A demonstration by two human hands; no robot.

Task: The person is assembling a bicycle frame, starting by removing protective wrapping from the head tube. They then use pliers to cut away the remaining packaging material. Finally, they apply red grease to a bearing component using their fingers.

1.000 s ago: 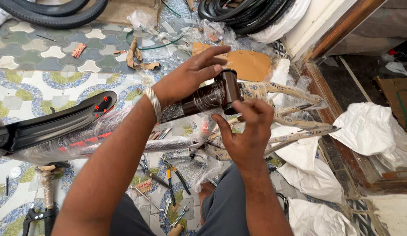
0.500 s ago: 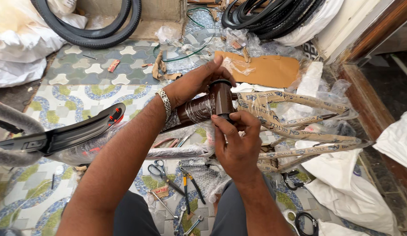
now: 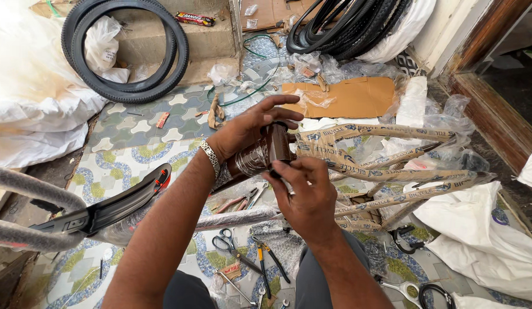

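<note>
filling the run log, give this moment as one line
left hand: grips dark frame tube | right hand: fingers at tube end | floor: scissors, tyre

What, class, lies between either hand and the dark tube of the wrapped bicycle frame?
Nothing visible. The left hand is already wrapped around the dark tube, and the right hand touches its end from below with its fingertips. Only the tube's own clear plastic wrap lies under the left palm.
</note>
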